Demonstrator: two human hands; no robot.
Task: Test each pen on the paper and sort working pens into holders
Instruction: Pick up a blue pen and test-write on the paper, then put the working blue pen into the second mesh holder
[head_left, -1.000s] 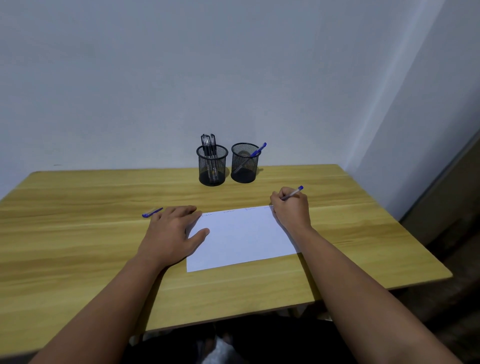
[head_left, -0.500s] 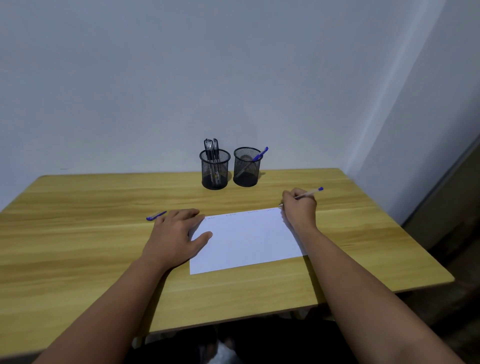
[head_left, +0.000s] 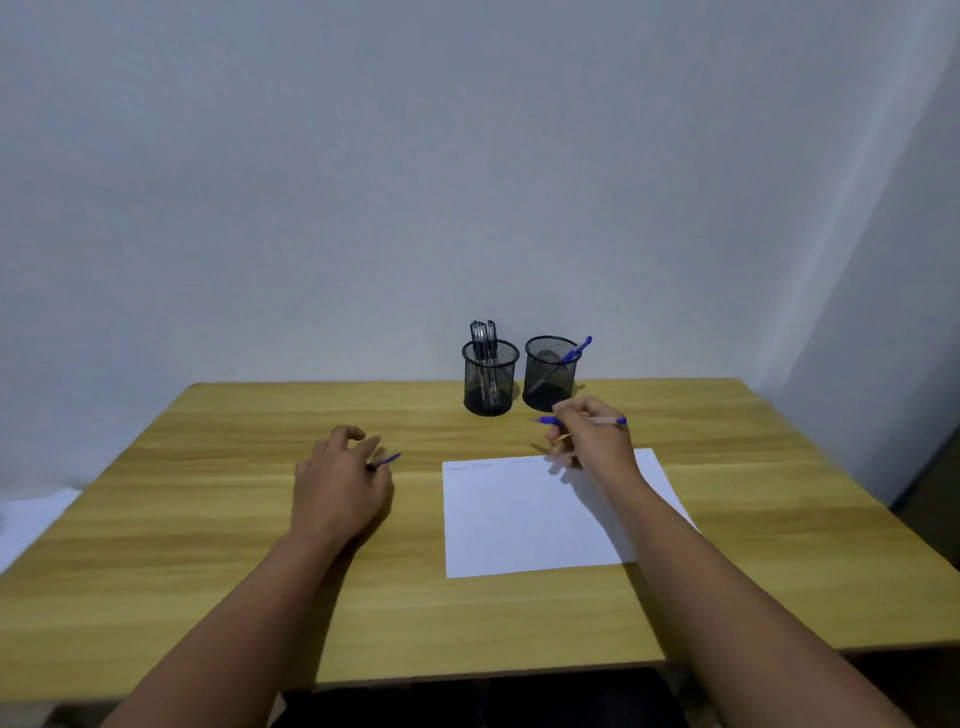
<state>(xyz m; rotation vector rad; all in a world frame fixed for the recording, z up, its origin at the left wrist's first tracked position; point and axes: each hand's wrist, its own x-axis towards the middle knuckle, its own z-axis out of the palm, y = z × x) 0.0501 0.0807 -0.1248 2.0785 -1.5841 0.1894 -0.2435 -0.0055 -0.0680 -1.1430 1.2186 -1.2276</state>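
My right hand is shut on a clear pen with blue ends. It holds the pen level above the far edge of the white paper, just in front of the right mesh holder. That holder has one blue pen leaning in it. The left mesh holder holds several black pens. My left hand is curled on the table left of the paper, over another blue pen whose end sticks out by the fingertips. Whether the fingers grip it is unclear. Faint scribbles mark the paper's top edge.
The wooden table stands against a pale wall, with both holders near its far edge. The table's right edge drops off beside a darker floor area. Something white lies below the table's left edge.
My right hand lifted its pen off the paper and turned it level, toward the right holder. My left hand left the paper and slid left onto the other blue pen.
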